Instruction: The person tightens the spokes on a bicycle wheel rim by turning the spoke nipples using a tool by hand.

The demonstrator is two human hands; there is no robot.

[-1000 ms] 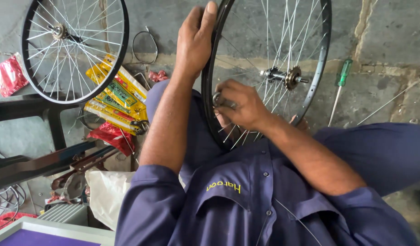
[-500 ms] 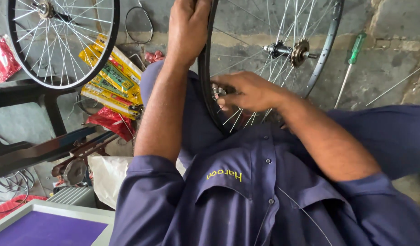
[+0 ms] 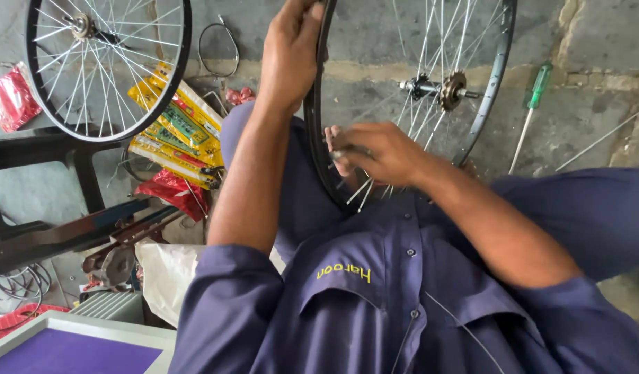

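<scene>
While the person is sitting with a bicycle wheel standing upright between the knees, the left hand is wrapping closed around the top of its black rim, fingers curled over the outer edge. The right hand is pinching shut on a small metal piece, too small to tell apart, right at the inner edge of the rim low on the wheel, where the spokes are meeting it; the fingertips are touching the rim. The hub with its sprocket is sitting just beyond the right hand, with open spoke gaps between them. To the right of the wheel, a green-handled screwdriver is lying on the concrete floor, near the rim's far edge but apart from it, with bare floor around it. To the left, a second wheel is leaning well apart from the held one, with yellow packets and a red packet crowding the floor between them, close beside the left forearm. A dark metal frame is running along the left edge.
</scene>
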